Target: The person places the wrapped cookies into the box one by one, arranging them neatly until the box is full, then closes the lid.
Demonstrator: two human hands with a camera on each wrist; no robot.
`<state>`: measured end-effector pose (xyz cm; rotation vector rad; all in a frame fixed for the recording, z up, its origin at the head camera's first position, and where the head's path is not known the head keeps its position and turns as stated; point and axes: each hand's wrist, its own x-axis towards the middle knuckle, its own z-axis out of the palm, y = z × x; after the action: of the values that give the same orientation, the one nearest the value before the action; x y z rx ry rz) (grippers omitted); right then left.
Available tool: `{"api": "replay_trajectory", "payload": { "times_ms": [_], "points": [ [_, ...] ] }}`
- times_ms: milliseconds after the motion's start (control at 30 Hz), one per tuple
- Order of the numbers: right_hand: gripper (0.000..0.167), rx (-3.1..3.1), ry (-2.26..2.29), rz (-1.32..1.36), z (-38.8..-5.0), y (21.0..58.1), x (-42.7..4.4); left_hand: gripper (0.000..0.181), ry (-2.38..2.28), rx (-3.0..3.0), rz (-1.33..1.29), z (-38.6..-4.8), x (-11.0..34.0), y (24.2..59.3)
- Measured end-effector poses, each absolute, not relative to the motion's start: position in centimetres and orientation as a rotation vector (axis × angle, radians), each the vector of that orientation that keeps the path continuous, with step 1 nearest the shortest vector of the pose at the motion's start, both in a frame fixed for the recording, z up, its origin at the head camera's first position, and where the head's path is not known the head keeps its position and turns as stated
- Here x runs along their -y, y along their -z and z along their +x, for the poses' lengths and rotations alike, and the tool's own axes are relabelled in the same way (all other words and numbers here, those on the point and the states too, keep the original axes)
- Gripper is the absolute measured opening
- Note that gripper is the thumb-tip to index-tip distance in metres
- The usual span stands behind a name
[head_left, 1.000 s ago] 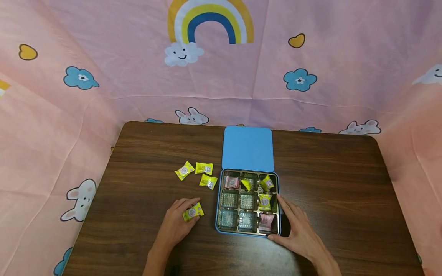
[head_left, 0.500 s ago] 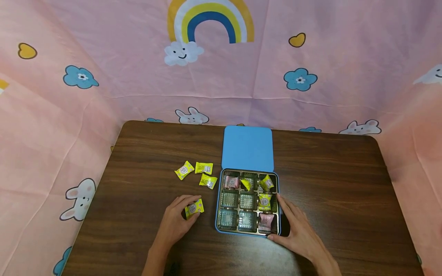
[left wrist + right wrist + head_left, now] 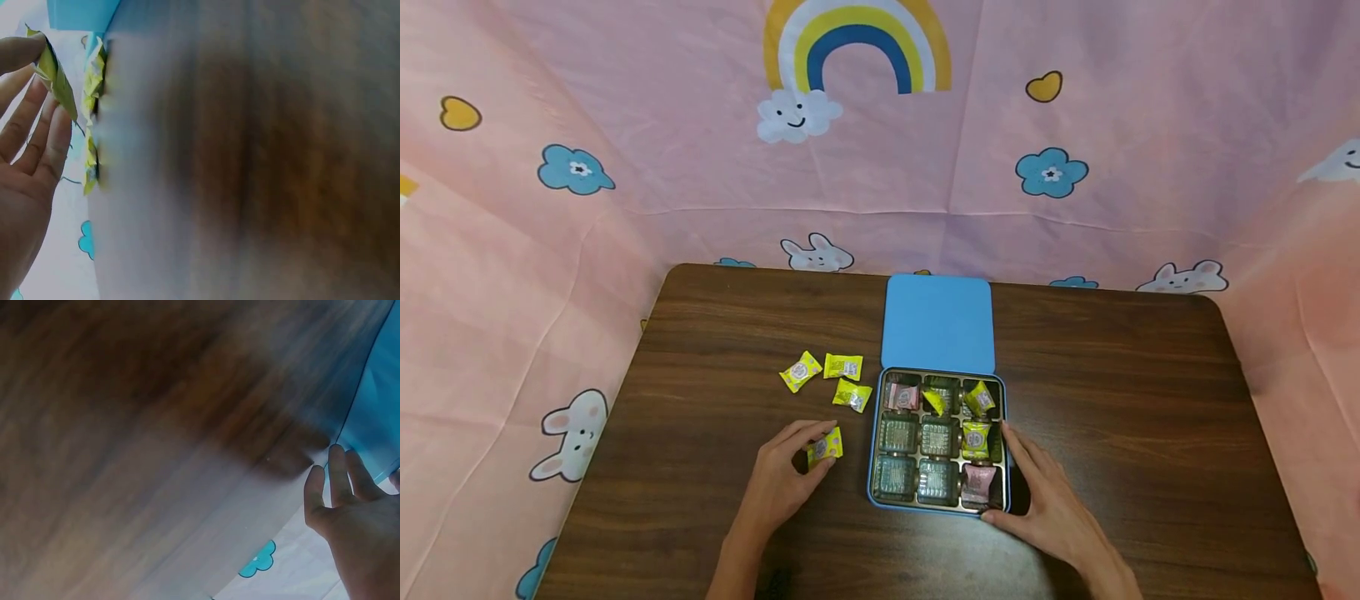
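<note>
My left hand (image 3: 781,473) pinches a yellow wrapped candy (image 3: 827,448) between thumb and fingers, left of the blue tin (image 3: 876,467). The left wrist view shows this candy (image 3: 57,78) tilted, above the tabletop. My right hand (image 3: 1051,498) touches the tin's right side with fairly straight fingers, its thumb at the near right corner. Inside, the tin is split into small square compartments. A pink candy (image 3: 902,396) lies back left, yellow ones back middle (image 3: 936,401) and back right (image 3: 980,398). Middle right holds a yellow candy (image 3: 976,438), near right a pink one (image 3: 978,484).
Three yellow candies (image 3: 801,371) lie on the brown wooden table (image 3: 722,350), left of the tin. The tin's blue lid (image 3: 938,323) is laid back behind it. A pink patterned cloth (image 3: 887,167) hangs around the table's back and sides.
My left hand has shifted slightly away from me with the yellow candy, which has turned a little in the fingers. My right hand and the tin stay where they were.
</note>
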<state>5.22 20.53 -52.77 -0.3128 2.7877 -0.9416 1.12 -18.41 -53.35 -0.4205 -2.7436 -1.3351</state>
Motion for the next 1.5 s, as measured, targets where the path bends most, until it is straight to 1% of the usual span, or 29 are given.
{"api": "replay_trajectory", "payload": {
  "times_ms": [233,633,867,1100,1500],
  "points": [
    [0.118,-2.778,0.973,-0.317,5.3,52.8,-20.6,0.053,1.420,2.680,-0.516,0.2,17.6,52.7],
    [0.119,-2.771,0.978,-0.316,5.2,52.9,-20.6,0.056,1.486,2.660,-0.508,-0.1,17.2,51.9],
    [0.118,-2.753,0.983,-0.290,5.1,52.7,-20.5,0.058,1.537,2.609,-0.512,-0.6,16.8,50.8],
    [0.119,-2.753,0.979,-0.292,5.1,52.6,-20.4,0.049,1.593,2.549,-0.522,-1.3,16.0,49.8],
    [0.118,-2.749,0.980,-0.283,5.1,52.6,-20.4,0.047,1.724,2.526,-0.523,-1.7,15.0,49.5]
  ]
}}
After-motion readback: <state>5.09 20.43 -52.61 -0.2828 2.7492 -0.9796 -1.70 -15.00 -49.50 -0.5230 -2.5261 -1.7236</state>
